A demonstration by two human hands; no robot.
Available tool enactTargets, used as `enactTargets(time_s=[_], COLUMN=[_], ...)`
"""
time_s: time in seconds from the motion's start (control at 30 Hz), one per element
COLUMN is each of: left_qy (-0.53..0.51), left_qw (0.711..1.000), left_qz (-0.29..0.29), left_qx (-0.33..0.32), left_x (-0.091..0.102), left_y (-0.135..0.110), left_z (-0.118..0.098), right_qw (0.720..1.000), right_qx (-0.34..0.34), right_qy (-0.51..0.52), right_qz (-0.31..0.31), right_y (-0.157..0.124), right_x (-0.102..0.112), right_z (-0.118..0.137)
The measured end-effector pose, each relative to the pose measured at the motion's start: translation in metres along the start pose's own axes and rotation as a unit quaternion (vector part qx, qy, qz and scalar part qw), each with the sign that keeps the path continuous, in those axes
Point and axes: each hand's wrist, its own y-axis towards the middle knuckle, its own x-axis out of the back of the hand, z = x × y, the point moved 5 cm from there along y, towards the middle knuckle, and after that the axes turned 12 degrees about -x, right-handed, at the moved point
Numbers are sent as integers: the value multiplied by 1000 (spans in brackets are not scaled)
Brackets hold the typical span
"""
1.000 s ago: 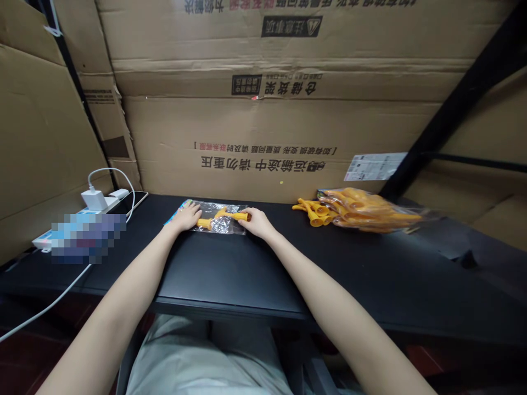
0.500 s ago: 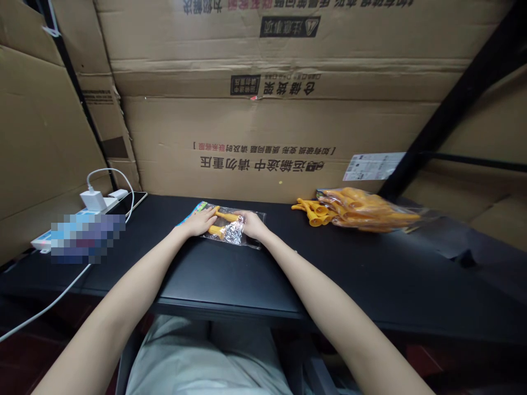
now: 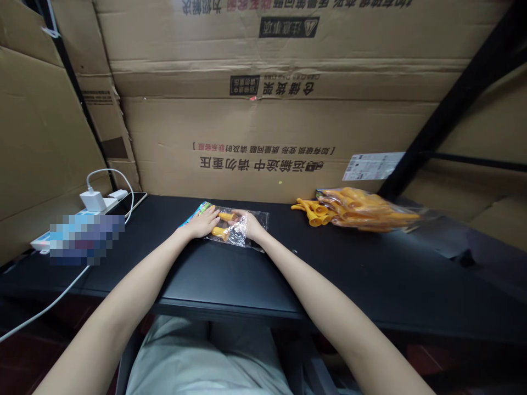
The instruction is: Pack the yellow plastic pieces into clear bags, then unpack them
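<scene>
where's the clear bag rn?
Head view, middle of the table: bag lies flat under left hand and right hand, orange pile off to its right.

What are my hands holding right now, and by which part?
A clear bag with an orange toy inside, lying on the table. The left hand lies flat on its left end; the right hand is on its middle, grip unclear.

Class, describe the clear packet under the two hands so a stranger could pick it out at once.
On the black table, before the cardboard wall, a clear packet lies under the left hand and right hand. Unlike the fuller bag of orange pieces to its right, it holds few orange parts and has a colourful left edge.
</scene>
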Motion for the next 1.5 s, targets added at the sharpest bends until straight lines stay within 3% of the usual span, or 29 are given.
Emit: enactTargets(time_s=[0.2,0.33,0.47,0.57,0.63,0.73,0.83,0.97,1.23,1.4,1.5], left_qy=[74,83,102,123,136,151,159,165,160,156,156], left_qw=[995,995,994,990,987,982,979,979,982,984,984], left_qz=[61,63,38,18,9,-8,-11,-10,-24,-30,-26], left_qx=[-4,0,32,66,88,110,129,123,101,80,83], left_x=[-1,1,9,18,24,32,35,34,33,32,30], left_y=[0,2,0,-5,-9,-15,-19,-19,-16,-14,-13], left_z=[0,7,32,56,70,81,83,79,81,86,88], right_qw=[999,999,998,992,975,923,871,836,800,810,840], right_qx=[0,-10,-24,-25,-24,-56,-132,-268,-339,-344,-305], right_qy=[34,43,28,-16,-80,-204,-292,-320,-367,-363,-360], right_qz=[-34,-28,-42,-120,-206,-322,-373,-355,-331,-308,-268], right_y=[-3,-4,-1,-1,-4,-14,-23,-26,-29,-32,-26], right_x=[6,7,18,46,73,111,136,148,152,150,136], right_z=[-1,3,7,6,3,-11,-33,-61,-59,-48,-37])
